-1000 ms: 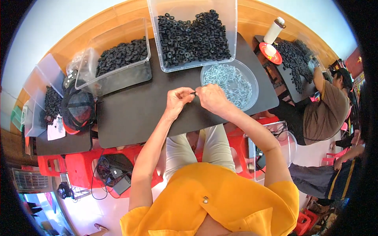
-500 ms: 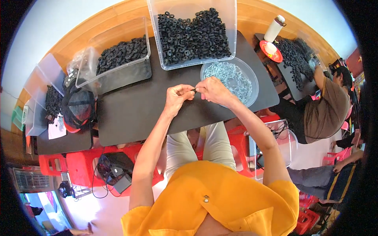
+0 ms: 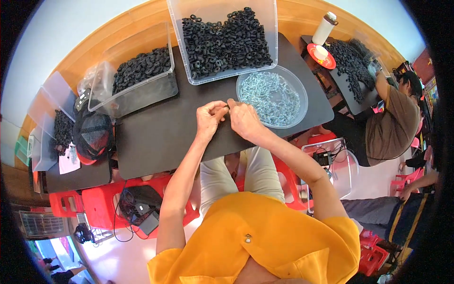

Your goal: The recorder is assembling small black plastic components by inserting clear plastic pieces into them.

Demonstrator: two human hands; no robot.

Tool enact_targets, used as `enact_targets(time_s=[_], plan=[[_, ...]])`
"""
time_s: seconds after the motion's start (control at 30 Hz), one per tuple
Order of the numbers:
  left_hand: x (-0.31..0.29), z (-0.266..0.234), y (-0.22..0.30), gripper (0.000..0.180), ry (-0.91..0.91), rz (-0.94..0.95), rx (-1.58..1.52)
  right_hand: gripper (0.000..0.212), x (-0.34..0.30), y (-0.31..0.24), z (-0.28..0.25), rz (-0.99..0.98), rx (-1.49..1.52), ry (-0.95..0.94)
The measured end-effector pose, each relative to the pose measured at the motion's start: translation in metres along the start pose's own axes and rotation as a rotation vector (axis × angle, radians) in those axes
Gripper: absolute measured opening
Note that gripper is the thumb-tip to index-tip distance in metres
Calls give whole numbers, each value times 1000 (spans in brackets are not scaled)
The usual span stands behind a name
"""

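Pinching a tiny dark piece (image 3: 227,107) with our left hand (image 3: 209,120) over the counter (image 3: 161,137), we are holding our right hand (image 3: 246,120) close, maybe for steadying; we cannot tell if its fingers are gripping. Shiny bits (image 3: 269,94) are lying in a round tub (image 3: 306,103), perhaps for easy reaching; hard-looking black rings (image 3: 227,47) are heaping in a clear box (image 3: 217,8).

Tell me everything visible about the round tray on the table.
The shallow round tray looks like clear plastic. It lies flat on the dark table, holding many small, shiny, pale pieces. In view, the tall clear bin meets its far edge and the right hand overlaps its near-left side; contact is unclear.
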State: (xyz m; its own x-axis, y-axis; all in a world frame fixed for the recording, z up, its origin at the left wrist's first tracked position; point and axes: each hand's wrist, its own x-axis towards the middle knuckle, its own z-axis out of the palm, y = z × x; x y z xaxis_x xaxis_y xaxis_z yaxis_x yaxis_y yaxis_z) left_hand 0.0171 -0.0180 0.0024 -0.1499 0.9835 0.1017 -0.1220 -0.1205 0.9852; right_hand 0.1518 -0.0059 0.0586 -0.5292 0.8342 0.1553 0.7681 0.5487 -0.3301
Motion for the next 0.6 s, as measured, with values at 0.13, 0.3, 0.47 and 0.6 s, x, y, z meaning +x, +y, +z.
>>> enact_targets(time_s=[0.13,0.3,0.47,0.6], plan=[[2,3,-2,13,-5,41,-105,29,-4,0,21,-70,86,250],[0,4,4,12,63,-6,-122,25,3,-3,39,-45,-82,382],[0,2,7,11,128,-20,-124,25,10,-9,38,-57,-93,380],[1,0,5,11,133,-26,-156,25,12,-12,39,-40,-129,352]])
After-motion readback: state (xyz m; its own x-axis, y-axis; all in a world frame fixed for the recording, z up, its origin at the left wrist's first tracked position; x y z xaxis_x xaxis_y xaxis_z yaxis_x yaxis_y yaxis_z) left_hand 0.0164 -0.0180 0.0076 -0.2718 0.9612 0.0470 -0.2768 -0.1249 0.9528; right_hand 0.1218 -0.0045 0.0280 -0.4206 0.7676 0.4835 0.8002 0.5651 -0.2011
